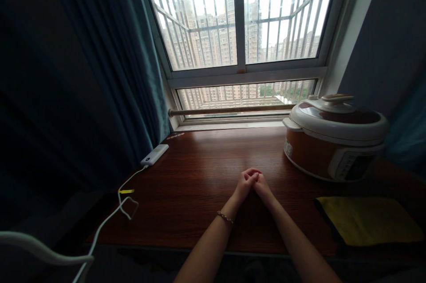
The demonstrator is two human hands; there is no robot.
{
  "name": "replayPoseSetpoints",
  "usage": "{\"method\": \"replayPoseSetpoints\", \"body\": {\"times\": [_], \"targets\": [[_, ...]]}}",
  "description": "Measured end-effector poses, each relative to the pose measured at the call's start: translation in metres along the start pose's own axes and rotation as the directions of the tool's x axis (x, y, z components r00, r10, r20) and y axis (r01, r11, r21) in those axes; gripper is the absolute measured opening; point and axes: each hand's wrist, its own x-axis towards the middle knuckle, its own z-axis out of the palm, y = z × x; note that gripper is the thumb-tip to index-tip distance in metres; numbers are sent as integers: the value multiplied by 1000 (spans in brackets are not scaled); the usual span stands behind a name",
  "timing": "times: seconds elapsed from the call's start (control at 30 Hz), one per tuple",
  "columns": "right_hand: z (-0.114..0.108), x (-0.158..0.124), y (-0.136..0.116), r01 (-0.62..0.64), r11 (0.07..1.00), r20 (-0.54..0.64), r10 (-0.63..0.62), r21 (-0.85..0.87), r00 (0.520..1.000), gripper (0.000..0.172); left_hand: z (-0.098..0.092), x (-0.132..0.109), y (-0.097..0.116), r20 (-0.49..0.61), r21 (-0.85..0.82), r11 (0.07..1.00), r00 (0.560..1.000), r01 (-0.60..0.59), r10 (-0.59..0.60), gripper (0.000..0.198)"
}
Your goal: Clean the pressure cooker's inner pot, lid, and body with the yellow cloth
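Note:
My left hand (245,185) and my right hand (262,185) are clasped together over the middle of the brown wooden table (199,212). Their fingers are folded closed against each other, and no object shows between them. The palms and the inner sides of the fingers are hidden. A beaded bracelet (225,217) circles my left wrist. Right of my hands stands an orange and white electric cooker (313,154) with its lid on. Nearer to me on that side lies a folded yellow cloth (369,221) with dark edging.
On the table's left part lies a white power strip (155,155). Its white cable (108,218), bearing a yellow tag (127,191), runs off the near left edge. A blue curtain (133,74) hangs at the left. Behind the table is a barred window (239,72) with a rail.

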Motion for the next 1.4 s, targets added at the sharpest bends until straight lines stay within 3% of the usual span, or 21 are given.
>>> {"method": "replayPoseSetpoints", "body": {"times": [1.4], "targets": [[0,-1,-2,14,1000,-11,-14,-14,1000,45,0,0,1,6,-6,1000,1000,-2,2,29]]}}
